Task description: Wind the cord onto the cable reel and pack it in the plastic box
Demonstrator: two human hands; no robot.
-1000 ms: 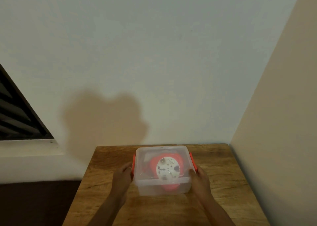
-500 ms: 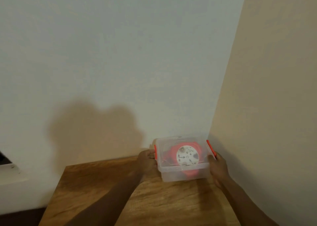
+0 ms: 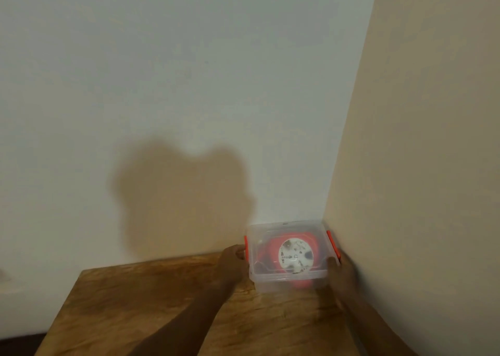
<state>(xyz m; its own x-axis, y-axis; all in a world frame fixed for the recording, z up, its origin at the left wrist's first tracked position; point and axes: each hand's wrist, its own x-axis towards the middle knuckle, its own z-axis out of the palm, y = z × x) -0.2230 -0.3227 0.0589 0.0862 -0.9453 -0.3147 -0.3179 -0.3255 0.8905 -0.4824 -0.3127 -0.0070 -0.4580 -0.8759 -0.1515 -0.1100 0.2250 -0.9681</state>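
Lidded plastic box (image 3: 286,277) — cable reel (image 3: 295,255) inside; left hand (image 3: 232,263), right hand (image 3: 341,274) clasp its sides.

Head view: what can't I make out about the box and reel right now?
- Cord winding on the reel: blurred by the cloudy plastic box.
- Whether the red latches are snapped shut: too small.
- Right hand fingers: hidden behind the box.
- Table front: cut off by the bottom edge.

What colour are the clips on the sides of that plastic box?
Orange-red clips on the clear plastic box, seen best in the head view.
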